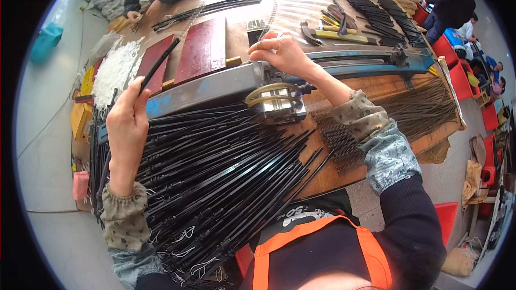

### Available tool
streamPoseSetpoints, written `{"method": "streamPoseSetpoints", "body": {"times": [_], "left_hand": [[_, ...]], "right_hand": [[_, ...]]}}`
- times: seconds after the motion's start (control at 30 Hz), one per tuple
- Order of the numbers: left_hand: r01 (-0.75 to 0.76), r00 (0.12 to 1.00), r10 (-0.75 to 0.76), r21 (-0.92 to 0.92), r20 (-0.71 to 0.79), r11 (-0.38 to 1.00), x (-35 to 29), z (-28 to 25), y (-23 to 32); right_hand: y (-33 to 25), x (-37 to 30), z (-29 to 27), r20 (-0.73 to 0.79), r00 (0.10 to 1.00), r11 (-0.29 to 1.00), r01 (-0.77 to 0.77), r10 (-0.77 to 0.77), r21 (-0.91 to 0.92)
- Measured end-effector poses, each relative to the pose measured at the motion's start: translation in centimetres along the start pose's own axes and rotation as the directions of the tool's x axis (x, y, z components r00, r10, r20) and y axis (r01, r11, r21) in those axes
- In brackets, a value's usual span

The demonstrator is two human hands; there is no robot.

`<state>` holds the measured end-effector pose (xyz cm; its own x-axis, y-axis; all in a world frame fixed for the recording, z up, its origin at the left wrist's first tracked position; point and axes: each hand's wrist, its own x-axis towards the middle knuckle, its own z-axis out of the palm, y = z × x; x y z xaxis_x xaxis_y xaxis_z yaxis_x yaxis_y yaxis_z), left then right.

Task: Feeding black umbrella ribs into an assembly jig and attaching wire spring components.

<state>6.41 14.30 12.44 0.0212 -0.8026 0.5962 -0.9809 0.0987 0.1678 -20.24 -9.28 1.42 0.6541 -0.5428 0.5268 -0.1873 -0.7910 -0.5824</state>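
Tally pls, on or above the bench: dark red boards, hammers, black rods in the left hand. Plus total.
Dark red boards: 2
Hammer: 1
Black rod in the left hand: 1
Total: 4

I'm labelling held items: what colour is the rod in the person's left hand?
Black; the rod in the left hand shows in the head view.

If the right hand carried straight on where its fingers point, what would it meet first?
Probably the larger dark red board, just left of the right hand's fingertips, though it might pass above it; depth is unclear.
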Motion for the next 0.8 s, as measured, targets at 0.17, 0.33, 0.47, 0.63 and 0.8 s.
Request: {"method": "streamPoseSetpoints", "body": {"times": [0.17,0.33,0.47,0.63,0.8], "left_hand": [[0.066,0.997,-0.067,0.011,0.031,0.998,-2.9,0.1,-2.6],[0.030,1.000,-0.030,0.017,0.009,0.999,-2.7,1.1,-3.4],[0.052,0.996,-0.056,0.060,0.069,0.997,-2.0,2.1,-3.9],[-0.052,0.984,0.035,0.092,0.175,0.994,-1.6,5.6,-4.8],[-0.339,0.924,0.353,-0.115,0.143,0.934,3.3,16.7,1.5]], "right_hand": [[0.4,0.8,1.9,0.092,0.994,0.960,0.085,-0.062,-0.266],[-2.1,2.4,2.0,0.329,0.936,0.828,0.281,-0.124,-0.486],[2.2,-1.1,-0.6,-0.028,0.950,0.769,0.234,-0.311,-0.595],[8.4,-9.7,-11.5,-0.044,0.994,0.588,0.023,-0.100,-0.809],[11.2,-14.5,-19.1,-0.104,0.991,0.494,-0.046,-0.089,-0.868]]}}
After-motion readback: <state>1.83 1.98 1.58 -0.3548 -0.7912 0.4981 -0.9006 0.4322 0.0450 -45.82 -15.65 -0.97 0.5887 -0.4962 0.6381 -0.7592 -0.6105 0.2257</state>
